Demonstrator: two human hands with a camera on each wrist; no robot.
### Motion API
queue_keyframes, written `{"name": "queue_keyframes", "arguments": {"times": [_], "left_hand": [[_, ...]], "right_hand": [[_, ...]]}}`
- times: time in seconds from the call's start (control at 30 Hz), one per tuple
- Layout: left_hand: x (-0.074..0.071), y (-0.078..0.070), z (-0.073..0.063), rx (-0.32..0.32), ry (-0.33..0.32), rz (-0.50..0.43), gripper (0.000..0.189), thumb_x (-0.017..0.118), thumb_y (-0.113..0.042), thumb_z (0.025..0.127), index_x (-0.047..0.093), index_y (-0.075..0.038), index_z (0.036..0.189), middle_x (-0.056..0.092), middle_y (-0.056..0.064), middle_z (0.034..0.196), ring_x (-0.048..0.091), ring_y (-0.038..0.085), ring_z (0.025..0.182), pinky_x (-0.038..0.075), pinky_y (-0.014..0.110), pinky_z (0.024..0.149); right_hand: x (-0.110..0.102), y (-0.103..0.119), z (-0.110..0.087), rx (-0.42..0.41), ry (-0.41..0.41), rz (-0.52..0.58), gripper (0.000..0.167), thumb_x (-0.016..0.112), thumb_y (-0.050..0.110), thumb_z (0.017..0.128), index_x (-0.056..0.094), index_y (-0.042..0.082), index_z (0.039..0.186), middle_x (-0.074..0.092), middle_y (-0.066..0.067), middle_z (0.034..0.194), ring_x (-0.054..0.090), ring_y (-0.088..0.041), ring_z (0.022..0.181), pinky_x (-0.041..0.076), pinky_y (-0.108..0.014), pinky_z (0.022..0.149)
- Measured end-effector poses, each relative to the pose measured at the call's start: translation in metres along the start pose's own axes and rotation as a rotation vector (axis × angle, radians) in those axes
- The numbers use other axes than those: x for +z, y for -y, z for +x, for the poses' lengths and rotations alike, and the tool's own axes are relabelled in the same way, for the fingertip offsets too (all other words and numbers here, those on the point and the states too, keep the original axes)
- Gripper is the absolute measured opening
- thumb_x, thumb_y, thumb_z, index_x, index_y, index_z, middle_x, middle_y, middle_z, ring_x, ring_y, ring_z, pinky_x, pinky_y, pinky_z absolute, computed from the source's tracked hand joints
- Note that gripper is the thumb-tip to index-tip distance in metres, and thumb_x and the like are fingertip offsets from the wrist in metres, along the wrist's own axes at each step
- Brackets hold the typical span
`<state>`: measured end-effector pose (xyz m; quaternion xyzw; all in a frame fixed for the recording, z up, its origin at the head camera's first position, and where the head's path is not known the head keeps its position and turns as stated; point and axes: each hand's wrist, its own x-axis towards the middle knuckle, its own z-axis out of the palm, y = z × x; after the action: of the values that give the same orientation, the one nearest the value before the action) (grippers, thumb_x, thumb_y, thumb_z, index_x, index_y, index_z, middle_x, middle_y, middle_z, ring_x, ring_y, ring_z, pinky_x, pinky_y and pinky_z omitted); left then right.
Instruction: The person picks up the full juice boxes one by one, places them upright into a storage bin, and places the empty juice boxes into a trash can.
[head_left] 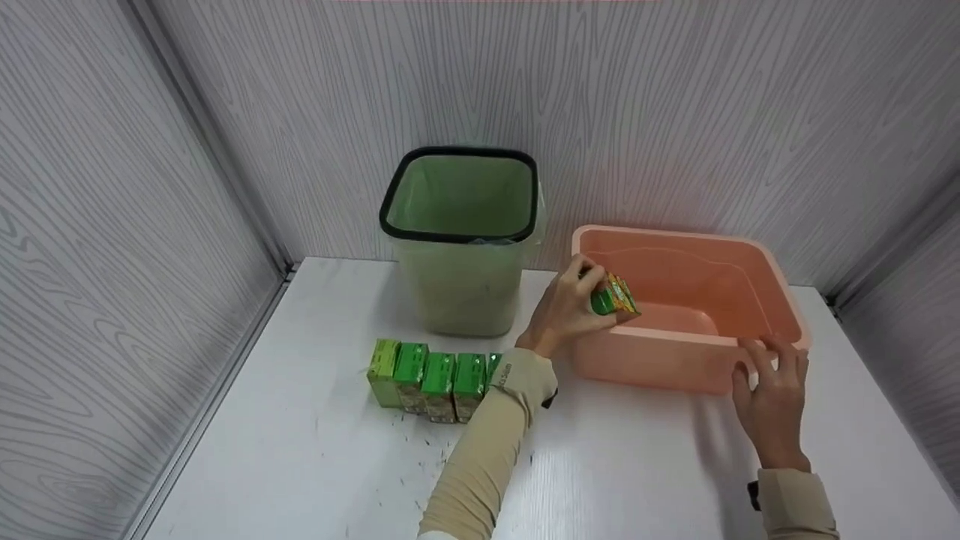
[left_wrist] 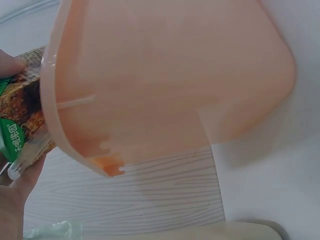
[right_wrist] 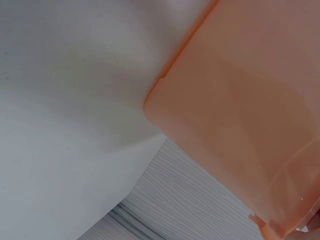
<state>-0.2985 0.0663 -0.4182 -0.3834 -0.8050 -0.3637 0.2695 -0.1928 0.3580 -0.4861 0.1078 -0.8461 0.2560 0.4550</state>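
My left hand [head_left: 574, 304] grips a small green drink carton [head_left: 611, 296] over the left end of the pink plastic basin [head_left: 645, 352]. Seen from the left wrist, this carton [left_wrist: 20, 112] shows a brown picture, a green label and what looks like a wrapped straw along its edge, right beside the basin's rim [left_wrist: 49, 80]. My right hand [head_left: 776, 394] holds the basin's front right corner, fingers over the rim and thumb on the outer wall. The right wrist view shows mostly the basin's outer wall [right_wrist: 235, 115], with only a bit of the hand at the lower right.
Several green cartons [head_left: 439, 382] stand upright in a row on the white table [head_left: 315, 450], left of my left forearm. Behind them is a tall pale green bin [head_left: 465, 292] with a black rim. Wood-grain panels [head_left: 300, 112] enclose the back and sides.
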Motion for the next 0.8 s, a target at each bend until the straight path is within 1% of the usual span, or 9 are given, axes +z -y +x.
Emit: {"name": "queue_keyframes", "arguments": {"times": [0.07,0.17,0.27,0.33,0.43,0.5,0.57,0.7,0.8], "left_hand": [[0.002,0.000,-0.002,-0.012,0.014,-0.003,0.043,0.089,-0.027,0.078,0.057,-0.003,0.093,0.052,0.013,0.103,0.058,0.020,0.084,0.051,0.020,0.075],[0.005,-0.001,-0.002,-0.048,0.044,0.007,0.039,0.088,-0.023,0.079,0.060,-0.003,0.097,0.054,0.013,0.107,0.060,0.020,0.087,0.052,0.020,0.078],[0.007,-0.004,0.000,-0.084,0.078,0.059,0.035,0.086,-0.022,0.080,0.063,-0.006,0.100,0.057,0.010,0.109,0.061,0.020,0.093,0.051,0.024,0.085],[0.009,-0.006,0.001,-0.107,0.103,0.101,0.034,0.086,-0.024,0.080,0.065,-0.007,0.101,0.060,0.009,0.110,0.061,0.020,0.097,0.050,0.030,0.091],[0.012,-0.008,0.001,-0.141,0.146,0.163,0.035,0.086,-0.029,0.080,0.066,-0.010,0.102,0.062,0.006,0.111,0.061,0.019,0.101,0.047,0.039,0.095],[0.014,-0.009,0.002,-0.165,0.170,0.189,0.036,0.087,-0.032,0.080,0.067,-0.011,0.102,0.064,0.004,0.110,0.062,0.018,0.101,0.045,0.043,0.096],[0.016,-0.010,0.004,-0.195,0.195,0.207,0.036,0.087,-0.033,0.080,0.067,-0.013,0.102,0.065,0.002,0.109,0.063,0.016,0.100,0.044,0.043,0.096],[0.019,-0.012,0.007,-0.269,0.247,0.207,0.033,0.086,-0.033,0.080,0.067,-0.014,0.099,0.064,-0.001,0.101,0.062,0.014,0.095,0.040,0.044,0.093],[0.022,-0.012,0.006,-0.328,0.292,0.188,0.030,0.086,-0.032,0.081,0.067,-0.016,0.097,0.064,-0.003,0.099,0.061,0.014,0.095,0.038,0.045,0.094]], "right_hand": [[0.000,0.000,-0.002,-0.004,-0.003,0.005,0.034,0.064,-0.019,0.083,0.067,-0.004,0.114,0.055,-0.034,0.115,0.046,-0.054,0.105,0.030,-0.075,0.101],[-0.002,0.000,-0.003,-0.008,0.001,0.000,0.034,0.064,-0.018,0.082,0.066,-0.004,0.114,0.054,-0.035,0.115,0.046,-0.056,0.106,0.021,-0.077,0.106],[-0.004,-0.001,-0.003,-0.009,0.016,-0.015,0.034,0.064,-0.018,0.084,0.065,-0.006,0.115,0.053,-0.037,0.116,0.045,-0.057,0.107,0.017,-0.078,0.107],[-0.005,-0.001,-0.004,-0.006,0.023,-0.024,0.033,0.064,-0.017,0.084,0.064,-0.006,0.116,0.053,-0.037,0.117,0.044,-0.057,0.109,0.017,-0.078,0.107],[-0.004,-0.001,-0.005,0.001,0.002,-0.021,0.035,0.065,-0.019,0.082,0.065,-0.005,0.114,0.054,-0.036,0.116,0.045,-0.056,0.109,0.017,-0.078,0.107],[-0.003,-0.001,-0.006,0.003,-0.014,-0.018,0.036,0.066,-0.020,0.081,0.066,-0.004,0.113,0.055,-0.034,0.116,0.046,-0.056,0.109,0.017,-0.078,0.106],[-0.002,-0.003,-0.007,0.004,-0.033,-0.012,0.038,0.067,-0.021,0.079,0.066,-0.003,0.112,0.055,-0.033,0.115,0.046,-0.055,0.109,0.018,-0.079,0.106],[-0.003,-0.005,-0.009,-0.001,-0.029,-0.024,0.037,0.067,-0.019,0.079,0.066,-0.003,0.113,0.055,-0.033,0.116,0.046,-0.055,0.109,0.017,-0.079,0.105],[-0.003,-0.003,-0.012,0.002,-0.032,-0.014,0.037,0.066,-0.019,0.079,0.066,-0.003,0.112,0.055,-0.033,0.115,0.046,-0.055,0.107,0.018,-0.079,0.106]]}}
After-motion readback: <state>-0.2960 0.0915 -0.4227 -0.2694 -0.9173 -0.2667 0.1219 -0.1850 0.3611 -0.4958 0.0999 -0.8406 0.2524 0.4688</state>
